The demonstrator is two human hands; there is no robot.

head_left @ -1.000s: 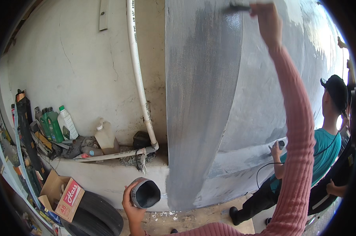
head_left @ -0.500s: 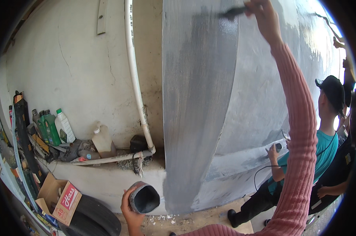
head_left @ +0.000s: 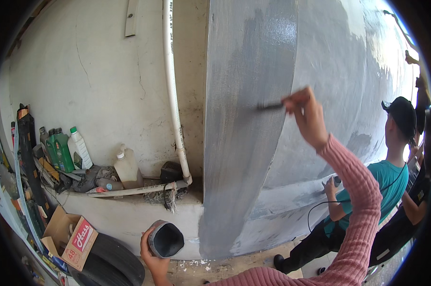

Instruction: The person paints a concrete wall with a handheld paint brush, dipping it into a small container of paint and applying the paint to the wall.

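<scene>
My right hand [head_left: 303, 114] is closed round the handle of a paintbrush [head_left: 271, 106]. The bristles point left against the grey-painted pillar [head_left: 239, 152], where darker, wet-looking strokes show above. Low in the middle, my left hand [head_left: 151, 252] holds a cut-off round container [head_left: 166, 239], its open mouth turned up toward me. Dark grey paint coats its inside. A pink ribbed sleeve [head_left: 353, 190] covers my right arm.
To the right stands a person in a teal shirt [head_left: 384, 178] holding a small cup by the wall. A white pipe [head_left: 171, 86] runs down left of the pillar. Bottles [head_left: 80, 150] and a jug [head_left: 128, 169] crowd the ledge. A cardboard box [head_left: 75, 240] rests by black tyres [head_left: 113, 262].
My right hand has come down the pillar with the paintbrush, from near the top edge to mid-height. The container in my left hand has shifted slightly left in view.
</scene>
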